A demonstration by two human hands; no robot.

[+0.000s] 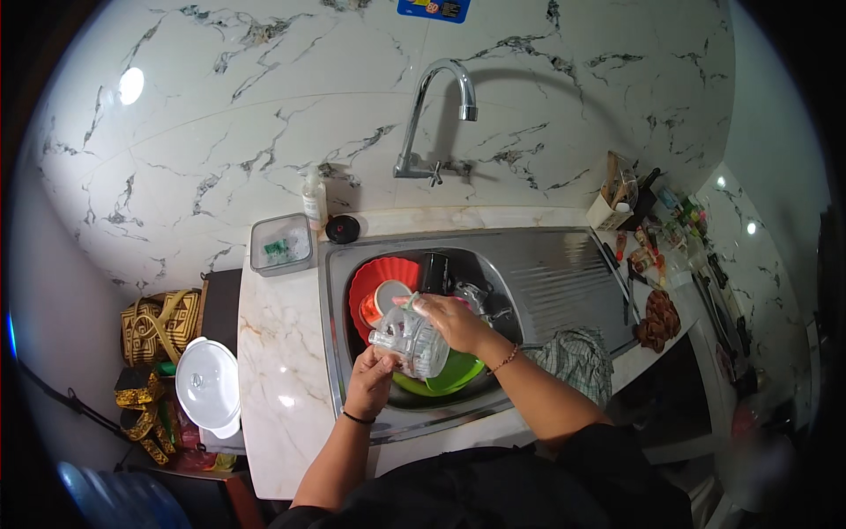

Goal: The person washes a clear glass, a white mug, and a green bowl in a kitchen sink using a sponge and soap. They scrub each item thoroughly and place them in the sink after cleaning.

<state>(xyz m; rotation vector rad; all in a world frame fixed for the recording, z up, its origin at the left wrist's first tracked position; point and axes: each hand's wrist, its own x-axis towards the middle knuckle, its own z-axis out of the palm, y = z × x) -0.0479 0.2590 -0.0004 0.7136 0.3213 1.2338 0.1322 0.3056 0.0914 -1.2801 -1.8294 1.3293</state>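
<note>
Over the sink basin, a clear ribbed vessel is held tilted between both hands. My left hand grips its near left end, beside a short protruding part. My right hand lies over its far right side, fingers curled on it. A small pale green bit shows at those fingertips; what it is, I cannot tell. Below in the basin are a red fluted bowl, an orange-and-white cup, a black mug and a bright green bowl. Clear items behind my right hand are partly hidden.
A chrome faucet arches above the basin. Left stand a plastic tub with a green sponge, a pump bottle and a black lid. A checked cloth hangs over the front right edge. Knives and a utensil holder lie right.
</note>
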